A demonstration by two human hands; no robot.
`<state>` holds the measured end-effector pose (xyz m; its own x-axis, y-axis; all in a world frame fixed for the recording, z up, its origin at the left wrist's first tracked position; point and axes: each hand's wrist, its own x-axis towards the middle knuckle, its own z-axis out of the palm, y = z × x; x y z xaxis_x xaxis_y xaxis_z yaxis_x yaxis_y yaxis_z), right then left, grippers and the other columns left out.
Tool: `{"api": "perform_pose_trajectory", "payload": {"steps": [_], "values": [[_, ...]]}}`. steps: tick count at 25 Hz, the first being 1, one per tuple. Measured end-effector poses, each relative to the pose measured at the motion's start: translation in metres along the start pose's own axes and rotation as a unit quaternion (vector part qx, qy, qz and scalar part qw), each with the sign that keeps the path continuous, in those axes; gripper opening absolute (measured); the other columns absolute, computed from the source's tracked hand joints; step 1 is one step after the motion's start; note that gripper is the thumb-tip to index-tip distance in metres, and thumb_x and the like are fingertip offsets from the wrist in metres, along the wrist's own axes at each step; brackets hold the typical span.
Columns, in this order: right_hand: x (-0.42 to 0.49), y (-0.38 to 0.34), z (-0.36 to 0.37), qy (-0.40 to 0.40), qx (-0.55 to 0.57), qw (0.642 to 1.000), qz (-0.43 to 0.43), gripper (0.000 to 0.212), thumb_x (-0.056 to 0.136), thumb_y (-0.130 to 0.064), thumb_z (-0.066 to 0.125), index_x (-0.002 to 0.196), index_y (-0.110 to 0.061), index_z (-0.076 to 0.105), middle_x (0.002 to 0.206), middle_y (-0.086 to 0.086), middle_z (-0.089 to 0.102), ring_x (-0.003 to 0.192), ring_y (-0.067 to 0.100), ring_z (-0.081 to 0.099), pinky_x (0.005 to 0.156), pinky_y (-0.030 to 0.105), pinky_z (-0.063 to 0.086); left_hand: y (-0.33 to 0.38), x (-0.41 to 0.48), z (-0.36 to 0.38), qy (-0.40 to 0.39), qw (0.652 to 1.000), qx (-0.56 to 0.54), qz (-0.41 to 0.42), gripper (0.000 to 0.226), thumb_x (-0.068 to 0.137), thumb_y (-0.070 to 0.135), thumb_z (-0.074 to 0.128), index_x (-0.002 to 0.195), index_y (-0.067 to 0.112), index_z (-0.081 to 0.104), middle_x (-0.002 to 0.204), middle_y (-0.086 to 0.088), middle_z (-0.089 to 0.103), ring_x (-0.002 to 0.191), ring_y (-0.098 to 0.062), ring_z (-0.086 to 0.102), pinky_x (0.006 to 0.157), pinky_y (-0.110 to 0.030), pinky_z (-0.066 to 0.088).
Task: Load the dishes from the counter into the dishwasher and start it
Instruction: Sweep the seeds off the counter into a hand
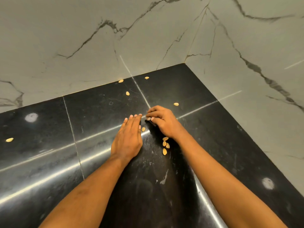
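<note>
A: Head view: hands?
B: Left hand (127, 137) lies flat, fingers straight, on the black tabletop (49, 145). Right hand (162, 122) curls its fingers just beside it; holding anything, I can't tell. Shells (165, 143) lie scattered around both.

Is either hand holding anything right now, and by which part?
Left hand rests open on the glossy black stone counter, holding nothing. Right hand curls its fingertips together; whether they pinch one of the pale nut shells cannot be told.

No readable text, label, brand, number or sign shows on anything in this view.
</note>
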<state>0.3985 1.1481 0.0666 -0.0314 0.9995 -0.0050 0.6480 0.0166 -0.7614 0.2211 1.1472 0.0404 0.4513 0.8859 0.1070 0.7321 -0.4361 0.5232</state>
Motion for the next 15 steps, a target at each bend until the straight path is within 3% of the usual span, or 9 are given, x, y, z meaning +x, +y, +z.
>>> {"api": "perform_pose_trajectory", "payload": {"steps": [2, 4, 7, 10, 13, 15], "values": [[-0.013, 0.008, -0.021, 0.118, 0.039, 0.991, 0.046, 0.035, 0.081, -0.015, 0.051, 0.106, -0.004, 0.073, 0.115, 0.005, 0.066, 0.104, 0.006, 0.056, 0.094, 0.013, 0.041, 0.0, -0.002, -0.002, 0.003, 1.0, -0.003, 0.0, 0.048, 0.107, 0.019, 0.028, 0.155, 0.013, 0.025, 0.159, -0.007, 0.033, 0.149, -0.018, 0.021, 0.12, -0.021, 0.0], [-0.02, 0.028, -0.05, 0.223, 0.068, 0.964, 0.126, 0.036, 0.087, -0.005, 0.05, 0.118, -0.006, 0.067, 0.122, 0.004, 0.064, 0.11, 0.004, 0.054, 0.101, 0.016, 0.039, 0.002, -0.004, -0.003, 0.003, 1.0, -0.017, -0.006, 0.048, 0.107, 0.019, 0.027, 0.155, 0.015, 0.024, 0.16, -0.007, 0.03, 0.15, -0.017, 0.018, 0.118, -0.018, -0.002], [-0.017, 0.058, -0.065, 0.204, 0.051, 0.953, 0.217, 0.048, 0.092, 0.002, 0.042, 0.138, -0.008, 0.052, 0.143, 0.005, 0.051, 0.134, 0.016, 0.043, 0.109, 0.023, 0.029, 0.001, -0.005, -0.003, 0.008, 0.999, -0.033, -0.018, 0.048, 0.107, 0.017, 0.027, 0.156, 0.017, 0.023, 0.16, -0.006, 0.028, 0.15, -0.017, 0.017, 0.116, -0.017, -0.003], [-0.008, 0.055, -0.049, 0.187, 0.03, 0.962, 0.195, 0.05, 0.091, 0.004, 0.041, 0.138, -0.009, 0.053, 0.145, 0.007, 0.049, 0.141, 0.019, 0.034, 0.119, 0.032, 0.02, -0.001, -0.003, -0.001, 0.014, 0.999, -0.036, -0.01, 0.051, 0.105, 0.011, 0.031, 0.155, 0.017, 0.026, 0.159, -0.006, 0.03, 0.15, -0.016, 0.018, 0.116, -0.014, -0.005], [-0.019, 0.035, -0.026, 0.164, 0.035, 0.974, 0.154, 0.048, 0.089, 0.008, 0.042, 0.132, -0.007, 0.058, 0.137, 0.006, 0.055, 0.139, 0.015, 0.037, 0.118, 0.021, 0.014, -0.003, -0.004, 0.002, 0.017, 0.999, -0.036, -0.012, 0.052, 0.104, 0.008, 0.033, 0.155, 0.017, 0.026, 0.159, -0.005, 0.031, 0.15, -0.016, 0.018, 0.116, -0.014, -0.006], [-0.036, 0.02, -0.012, 0.142, 0.044, 0.98, 0.134, 0.047, 0.087, 0.006, 0.044, 0.128, -0.01, 0.062, 0.133, 0.003, 0.059, 0.132, 0.011, 0.044, 0.112, 0.014, 0.018, -0.003, -0.004, 0.001, 0.009, 0.999, -0.034, -0.006, 0.053, 0.104, 0.008, 0.032, 0.155, 0.017, 0.025, 0.159, -0.005, 0.031, 0.15, -0.016, 0.018, 0.118, -0.016, -0.004]]}}
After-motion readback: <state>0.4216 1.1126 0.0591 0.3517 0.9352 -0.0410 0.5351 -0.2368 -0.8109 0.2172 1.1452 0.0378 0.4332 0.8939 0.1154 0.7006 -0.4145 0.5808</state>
